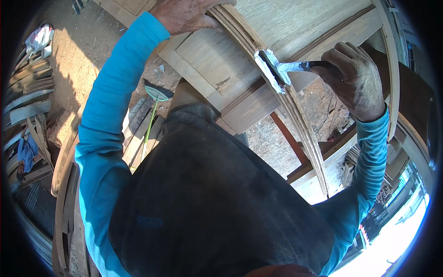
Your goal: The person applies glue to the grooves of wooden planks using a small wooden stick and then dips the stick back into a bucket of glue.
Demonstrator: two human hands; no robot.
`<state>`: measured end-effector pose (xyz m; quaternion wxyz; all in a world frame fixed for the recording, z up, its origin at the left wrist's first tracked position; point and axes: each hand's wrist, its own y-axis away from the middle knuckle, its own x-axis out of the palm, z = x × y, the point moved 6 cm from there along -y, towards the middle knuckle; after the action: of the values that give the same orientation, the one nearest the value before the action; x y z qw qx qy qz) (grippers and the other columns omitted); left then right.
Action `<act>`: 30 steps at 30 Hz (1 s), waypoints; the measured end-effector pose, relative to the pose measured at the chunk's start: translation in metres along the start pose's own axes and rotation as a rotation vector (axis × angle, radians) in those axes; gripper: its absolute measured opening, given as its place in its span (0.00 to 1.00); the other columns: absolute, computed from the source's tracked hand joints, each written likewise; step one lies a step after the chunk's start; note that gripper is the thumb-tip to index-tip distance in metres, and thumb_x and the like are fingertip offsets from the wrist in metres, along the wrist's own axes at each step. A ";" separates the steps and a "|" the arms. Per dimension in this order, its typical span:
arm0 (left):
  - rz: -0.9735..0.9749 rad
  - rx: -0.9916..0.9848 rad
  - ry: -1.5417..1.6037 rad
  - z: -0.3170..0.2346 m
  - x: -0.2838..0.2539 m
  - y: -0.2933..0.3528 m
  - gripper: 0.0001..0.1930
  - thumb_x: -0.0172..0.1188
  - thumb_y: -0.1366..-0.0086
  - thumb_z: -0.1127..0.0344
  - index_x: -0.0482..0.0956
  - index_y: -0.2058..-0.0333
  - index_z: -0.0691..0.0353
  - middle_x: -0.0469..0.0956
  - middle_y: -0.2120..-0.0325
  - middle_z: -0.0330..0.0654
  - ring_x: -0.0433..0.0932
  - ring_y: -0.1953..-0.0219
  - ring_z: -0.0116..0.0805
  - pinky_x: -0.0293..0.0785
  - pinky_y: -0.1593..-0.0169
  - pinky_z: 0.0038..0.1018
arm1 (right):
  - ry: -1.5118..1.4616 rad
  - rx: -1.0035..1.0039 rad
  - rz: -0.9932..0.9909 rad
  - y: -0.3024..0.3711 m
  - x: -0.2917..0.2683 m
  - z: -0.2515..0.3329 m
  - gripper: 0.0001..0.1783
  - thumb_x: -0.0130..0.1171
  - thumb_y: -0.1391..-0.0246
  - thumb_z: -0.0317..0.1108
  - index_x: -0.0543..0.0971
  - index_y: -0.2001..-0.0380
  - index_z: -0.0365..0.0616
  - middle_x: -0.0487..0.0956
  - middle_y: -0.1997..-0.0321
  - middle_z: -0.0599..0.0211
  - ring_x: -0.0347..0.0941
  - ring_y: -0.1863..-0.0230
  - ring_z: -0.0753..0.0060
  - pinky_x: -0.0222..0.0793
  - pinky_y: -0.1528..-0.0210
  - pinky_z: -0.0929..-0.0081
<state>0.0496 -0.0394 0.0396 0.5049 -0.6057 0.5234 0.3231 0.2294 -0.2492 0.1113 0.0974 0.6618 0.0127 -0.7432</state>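
Note:
A long, curved, layered wooden strip (302,122) runs from the top middle down to the right of my body. At the top edge, my left hand (184,15) is closed around the far part of this strip; some of its fingers are cut off by the picture edge. My right hand (356,78) wraps round the dark handle of a T-shaped hand tool (295,66). Its head, whitish with a dark slot, rests across the strip, and I cannot make out its working edge. Beneath lies a pale panelled wooden board (217,62).
A broom (157,93) with a green handle lies left of my body. Stacked curved wood offcuts (30,99) line the far left. At right stands another curved wooden frame piece (393,69). A reddish-brown bar (288,138) slants below the strip. Sawdust (74,60) covers the ground.

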 end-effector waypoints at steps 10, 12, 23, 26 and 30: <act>-0.026 -0.002 0.012 0.002 0.001 0.003 0.29 0.83 0.54 0.54 0.83 0.55 0.57 0.83 0.57 0.42 0.80 0.50 0.46 0.74 0.43 0.43 | 0.010 -0.087 -0.098 -0.022 -0.005 0.010 0.14 0.74 0.44 0.45 0.82 0.68 0.48 0.75 0.71 0.67 0.78 0.66 0.65 0.77 0.63 0.63; -0.013 -0.009 0.012 0.002 0.002 0.002 0.29 0.83 0.55 0.54 0.83 0.55 0.57 0.83 0.57 0.42 0.80 0.50 0.46 0.74 0.43 0.43 | 0.100 -0.048 -0.134 -0.022 0.002 0.008 0.14 0.74 0.43 0.44 0.82 0.67 0.47 0.75 0.71 0.67 0.78 0.67 0.64 0.77 0.63 0.62; -0.036 0.003 -0.001 0.001 0.003 0.003 0.29 0.83 0.55 0.55 0.83 0.55 0.57 0.83 0.58 0.42 0.81 0.49 0.46 0.74 0.43 0.43 | -0.156 0.241 0.266 0.030 -0.009 0.020 0.08 0.70 0.39 0.35 0.84 0.66 0.42 0.78 0.71 0.60 0.79 0.71 0.59 0.75 0.66 0.58; -0.042 0.001 0.013 0.002 0.003 0.003 0.28 0.82 0.53 0.54 0.83 0.55 0.57 0.83 0.58 0.42 0.81 0.50 0.46 0.74 0.42 0.42 | -0.157 0.285 0.291 0.030 -0.018 0.026 0.08 0.68 0.37 0.35 0.87 0.65 0.42 0.78 0.70 0.60 0.80 0.70 0.58 0.75 0.65 0.58; -0.058 0.003 -0.006 0.002 0.000 0.005 0.27 0.82 0.52 0.53 0.83 0.55 0.57 0.83 0.58 0.43 0.81 0.50 0.45 0.74 0.42 0.42 | -0.096 0.307 0.230 0.026 -0.017 0.035 0.08 0.69 0.36 0.36 0.86 0.63 0.43 0.78 0.66 0.58 0.80 0.68 0.59 0.75 0.65 0.59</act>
<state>0.0454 -0.0374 0.0376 0.5164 -0.6191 0.5044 0.3093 0.2009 -0.2781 0.1353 0.0801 0.6297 -0.1812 -0.7512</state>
